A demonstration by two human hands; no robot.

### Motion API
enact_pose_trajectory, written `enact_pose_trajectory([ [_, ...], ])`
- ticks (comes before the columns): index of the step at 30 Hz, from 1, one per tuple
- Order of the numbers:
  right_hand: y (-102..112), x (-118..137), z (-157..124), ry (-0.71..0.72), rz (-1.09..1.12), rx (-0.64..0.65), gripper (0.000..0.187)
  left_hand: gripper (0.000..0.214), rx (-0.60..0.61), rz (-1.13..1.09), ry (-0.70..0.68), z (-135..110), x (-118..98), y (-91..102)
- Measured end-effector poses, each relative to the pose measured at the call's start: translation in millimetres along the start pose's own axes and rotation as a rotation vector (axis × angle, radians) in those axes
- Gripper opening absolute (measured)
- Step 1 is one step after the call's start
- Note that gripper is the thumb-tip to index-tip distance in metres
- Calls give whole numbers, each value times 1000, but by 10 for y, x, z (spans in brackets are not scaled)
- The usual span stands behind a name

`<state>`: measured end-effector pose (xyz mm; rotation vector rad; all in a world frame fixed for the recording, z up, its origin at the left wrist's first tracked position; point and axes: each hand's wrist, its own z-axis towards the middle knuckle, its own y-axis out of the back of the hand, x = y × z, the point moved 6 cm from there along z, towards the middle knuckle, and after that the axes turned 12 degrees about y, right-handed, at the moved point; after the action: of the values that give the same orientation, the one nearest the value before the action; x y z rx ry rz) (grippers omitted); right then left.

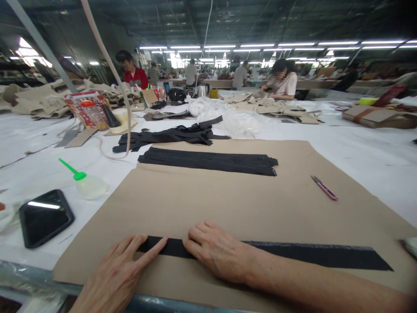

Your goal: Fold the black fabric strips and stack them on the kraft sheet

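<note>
A long black strip (312, 254) lies across the brown board (208, 200) near the table's front edge; a shinier band runs along its upper edge. On the strip's left end rests my left hand (119, 265), its thumb and forefinger stretched apart and the fingertips touching the strip. My right hand (216, 248) is closed over the strip just right of that, with bent fingers at its upper edge; the fingertips are partly hidden. My right forearm crosses over part of the strip. Further back on the board lies a stack of similar black strips (208, 161).
Small pink-handled thread snips (325, 188) lie at the board's right. Left are a black phone (46, 217) and a green-tipped squeeze bottle (89, 184). Behind sit a loose black pile (166, 137) and clear plastic (224, 115). A hose (110, 65) hangs at left. Several people work beyond.
</note>
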<state>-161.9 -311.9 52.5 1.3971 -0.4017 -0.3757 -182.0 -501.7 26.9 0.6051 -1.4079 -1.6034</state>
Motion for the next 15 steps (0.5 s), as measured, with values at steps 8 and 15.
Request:
enact_pose_trajectory([
  [8, 44, -2, -224, -23, -14, -2, 13, 77, 61, 42, 10, -48, 44, -141],
  [15, 81, -2, -452, -51, -20, 11, 12, 73, 105, 2, -2, -59, 48, -194],
])
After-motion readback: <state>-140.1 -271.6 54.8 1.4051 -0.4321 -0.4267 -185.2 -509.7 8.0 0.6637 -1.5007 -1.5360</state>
